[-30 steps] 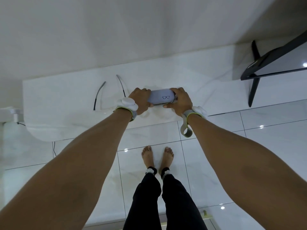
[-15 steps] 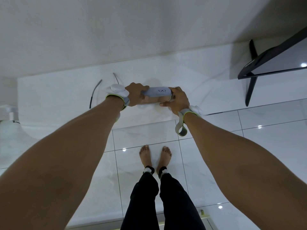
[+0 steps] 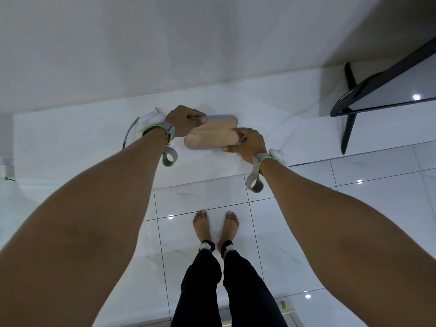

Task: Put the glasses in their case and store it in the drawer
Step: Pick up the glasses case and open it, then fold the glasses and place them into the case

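Tan lining shows across both halves of the grey glasses case [image 3: 211,135], spread open on the white marble counter [image 3: 82,138]. The left hand [image 3: 182,120] pinches the far lid back while the right hand [image 3: 249,142] grips the near shell, likely steadying it for loading. The glasses [image 3: 129,132] lie just left, behind that wrist; no drawer is visible.

No legible text, label, brand, number or sign anywhere in frame. The open case [image 3: 211,133], at centre, presents only its plain tan lining; nothing printed can be read on it.
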Demonstrator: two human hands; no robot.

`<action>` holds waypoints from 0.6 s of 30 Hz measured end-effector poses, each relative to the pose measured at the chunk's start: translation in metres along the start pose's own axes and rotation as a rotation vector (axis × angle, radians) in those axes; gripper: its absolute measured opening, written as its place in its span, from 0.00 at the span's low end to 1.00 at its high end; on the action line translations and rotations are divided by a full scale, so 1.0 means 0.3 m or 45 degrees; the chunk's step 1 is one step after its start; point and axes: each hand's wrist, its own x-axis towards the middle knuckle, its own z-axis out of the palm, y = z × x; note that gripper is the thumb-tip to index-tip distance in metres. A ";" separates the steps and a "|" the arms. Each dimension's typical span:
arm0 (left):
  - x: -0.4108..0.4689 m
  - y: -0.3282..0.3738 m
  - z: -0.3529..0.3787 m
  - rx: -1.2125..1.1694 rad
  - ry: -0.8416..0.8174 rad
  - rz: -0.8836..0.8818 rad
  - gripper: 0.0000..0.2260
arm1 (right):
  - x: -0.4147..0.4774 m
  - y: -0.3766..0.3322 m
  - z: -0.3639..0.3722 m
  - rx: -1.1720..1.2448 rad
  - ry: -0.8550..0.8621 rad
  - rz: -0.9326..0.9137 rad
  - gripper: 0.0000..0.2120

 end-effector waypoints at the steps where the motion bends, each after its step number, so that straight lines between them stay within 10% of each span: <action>1: 0.005 -0.005 0.005 -0.030 0.007 -0.015 0.14 | 0.000 0.000 -0.004 0.022 -0.004 0.005 0.33; 13: 0.033 0.005 0.035 -0.050 0.178 -0.120 0.12 | -0.003 -0.030 -0.039 0.144 -0.087 0.059 0.27; 18: 0.001 0.010 -0.002 -0.055 0.205 -0.148 0.18 | -0.013 -0.058 -0.061 0.144 -0.123 0.169 0.46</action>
